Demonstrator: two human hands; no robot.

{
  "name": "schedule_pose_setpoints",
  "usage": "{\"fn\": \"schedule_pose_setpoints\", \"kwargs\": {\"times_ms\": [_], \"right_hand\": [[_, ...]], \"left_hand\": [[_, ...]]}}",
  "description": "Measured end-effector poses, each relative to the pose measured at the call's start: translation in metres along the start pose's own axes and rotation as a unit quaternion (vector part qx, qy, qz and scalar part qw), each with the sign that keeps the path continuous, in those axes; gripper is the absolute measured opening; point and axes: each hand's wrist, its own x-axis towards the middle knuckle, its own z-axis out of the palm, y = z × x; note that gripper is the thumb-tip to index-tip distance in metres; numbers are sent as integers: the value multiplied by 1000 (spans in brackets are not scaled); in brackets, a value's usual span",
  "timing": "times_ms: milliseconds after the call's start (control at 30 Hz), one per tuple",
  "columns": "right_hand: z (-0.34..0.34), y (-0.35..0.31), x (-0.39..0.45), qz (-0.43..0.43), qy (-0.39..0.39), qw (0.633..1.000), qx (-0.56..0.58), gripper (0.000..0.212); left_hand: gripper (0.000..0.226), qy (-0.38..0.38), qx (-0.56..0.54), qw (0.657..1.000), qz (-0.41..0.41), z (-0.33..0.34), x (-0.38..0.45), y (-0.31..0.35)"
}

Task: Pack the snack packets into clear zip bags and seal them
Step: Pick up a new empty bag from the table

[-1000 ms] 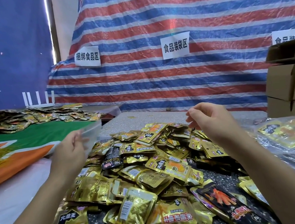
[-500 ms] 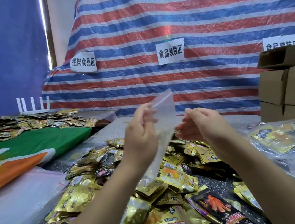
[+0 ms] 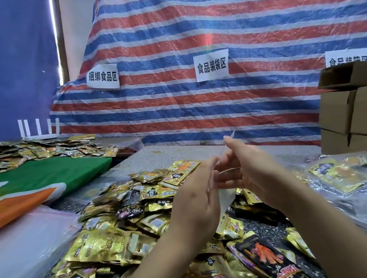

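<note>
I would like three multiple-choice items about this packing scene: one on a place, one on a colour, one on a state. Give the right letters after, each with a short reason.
1. Where do the cardboard boxes stand?
A. at the right edge
B. at the left edge
C. on the snack pile

2. What colour are most snack packets in the pile?
A. silver
B. gold
C. white

3. What is in the clear zip bag between the hands?
A. many packets
B. one box
C. nothing that can be seen

Answers:
1 A, the boxes are stacked at the right, beside the striped tarp.
2 B, gold foil dominates, with only a few black packets.
3 C, the left hand and right hand hold the bag above the pile, and it looks empty.
</note>
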Motion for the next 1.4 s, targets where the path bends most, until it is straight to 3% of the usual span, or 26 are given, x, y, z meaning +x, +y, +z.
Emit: {"fn": "schedule_pose_setpoints", "kwargs": {"times_ms": [133,267,433,567,700,800,867,1033,1133,1267,1400], "right_hand": [[3,-2,-4,-26,1,999,-27,40],[4,-2,-5,-24,9,999,-34,28],[4,-4,-7,-5,11,999,-53,29],[2,-4,-7,-15,-1,999,-28,26],[-2,1,-4,-87,53,987,-123,27],[-6,5,-2,-187,84,936,-286,28],[-5,7,-4,-254,77,896,-356,25],[7,9,-8,-317,21,838,-443,22],[10,8,-11,-300,-7,840,-451,22],[10,5,-14,-246,-49,877,-409,24],[7,3,-15,-207,-75,891,-396,25]], "left_hand": [[38,-10,-3,998,58,-1,0,0],[41,-10,61,994,93,-2,1,-5],[40,24,143,978,152,-4,1,-10],[41,5,178,971,157,-5,1,-11],[50,-28,130,988,84,-7,0,-3],[36,11,52,998,16,-10,2,3],[21,42,3,999,-34,-14,6,6],[28,4,-126,979,-161,-24,14,6],[28,-35,-180,963,-199,-28,16,3],[29,-77,-250,941,-215,-31,17,3],[34,-103,-247,941,-208,-31,17,2]]}}
